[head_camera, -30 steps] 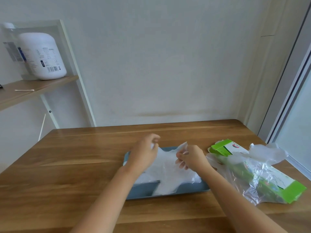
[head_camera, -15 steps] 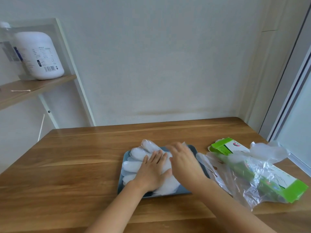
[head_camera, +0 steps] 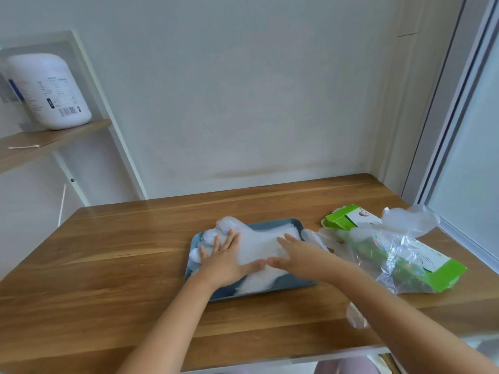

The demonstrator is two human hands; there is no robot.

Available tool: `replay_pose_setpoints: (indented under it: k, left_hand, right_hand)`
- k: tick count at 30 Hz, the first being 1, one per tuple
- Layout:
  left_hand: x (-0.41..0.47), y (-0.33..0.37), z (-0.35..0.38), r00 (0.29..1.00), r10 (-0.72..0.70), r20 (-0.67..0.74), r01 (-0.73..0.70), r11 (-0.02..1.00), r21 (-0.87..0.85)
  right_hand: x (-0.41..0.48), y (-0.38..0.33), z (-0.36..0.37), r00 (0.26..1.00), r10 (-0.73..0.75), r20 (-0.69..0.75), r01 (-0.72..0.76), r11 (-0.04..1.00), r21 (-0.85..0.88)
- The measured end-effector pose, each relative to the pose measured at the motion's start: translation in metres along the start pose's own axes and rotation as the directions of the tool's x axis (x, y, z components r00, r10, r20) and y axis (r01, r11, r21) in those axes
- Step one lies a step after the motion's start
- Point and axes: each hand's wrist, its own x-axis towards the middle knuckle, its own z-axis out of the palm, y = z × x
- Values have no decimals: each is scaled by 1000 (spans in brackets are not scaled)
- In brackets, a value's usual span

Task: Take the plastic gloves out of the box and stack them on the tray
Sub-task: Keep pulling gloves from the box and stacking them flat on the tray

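Pale wall fills the upper frame; below it a wooden table (head_camera: 121,252) spans the lower half. At upper left a shelf (head_camera: 54,139) carries a white jar (head_camera: 51,90). Right of centre the green box (head_camera: 442,273) lies on its side, with loose clear gloves (head_camera: 407,220) draped over it. At centre sits the blue tray (head_camera: 295,223), holding the stack of plastic gloves (head_camera: 259,247). Both hands press flat on that stack, fingers straight: the left hand (head_camera: 226,263) on its left part, the right hand (head_camera: 299,256) on its right, thumbs nearly meeting.
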Motion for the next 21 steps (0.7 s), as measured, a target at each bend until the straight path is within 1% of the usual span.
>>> replay_pose_setpoints:
  k: [2, 3, 5, 7, 8, 10, 11, 12, 13, 14, 16, 19, 21]
  left_hand:
    - [-1, 0, -6, 1000, -8, -4, 8, 998, -55]
    - [-3, 3, -9, 1000, -23, -20, 22, 997, -70]
    - [-6, 11, -16, 993, -31, -115, 20, 995, -93]
    - [-11, 22, -21, 967, 48, -248, -83, 988, -133]
    - [-14, 30, -23, 949, 107, -297, -162, 972, -167]
    - [-22, 54, -23, 920, 226, -320, -302, 930, -211]
    - [-25, 67, -23, 910, 276, -310, -350, 911, -217]
    - [-28, 82, -21, 901, 322, -291, -390, 895, -218]
    - [-30, 96, -19, 893, 362, -267, -422, 880, -219]
    - [-32, 109, -16, 885, 403, -235, -452, 864, -219]
    - [-36, 133, -7, 857, 493, -153, -515, 837, -187]
    - [-38, 159, 14, 828, 560, -14, -555, 817, -158]
    - [-37, 167, 27, 820, 571, 31, -560, 813, -159]
  right_hand:
    - [-20, 4, -22, 993, -86, -86, 85, 996, -17]
    - [-33, 9, -32, 988, -116, -103, 115, 993, -17]
    - [-60, 23, -50, 985, -137, -107, 136, 991, -18]
    - [-82, 43, -62, 986, -100, -133, 93, 994, -60]
    - [-88, 54, -68, 981, -66, -180, 52, 996, -78]
    - [-95, 82, -74, 943, 20, -333, -53, 995, -90]
    - [-96, 94, -77, 914, 70, -399, -107, 992, -73]
    - [-98, 105, -79, 894, 115, -434, -149, 988, -44]
    - [-98, 112, -80, 895, 147, -421, -168, 986, -14]
    - [-98, 117, -81, 914, 157, -375, -167, 986, 5]
    - [-98, 123, -80, 947, 146, -287, -145, 989, 23]
    - [-97, 128, -77, 943, 154, -294, -140, 988, 68]
    - [-94, 126, -75, 940, 183, -290, -161, 982, 98]
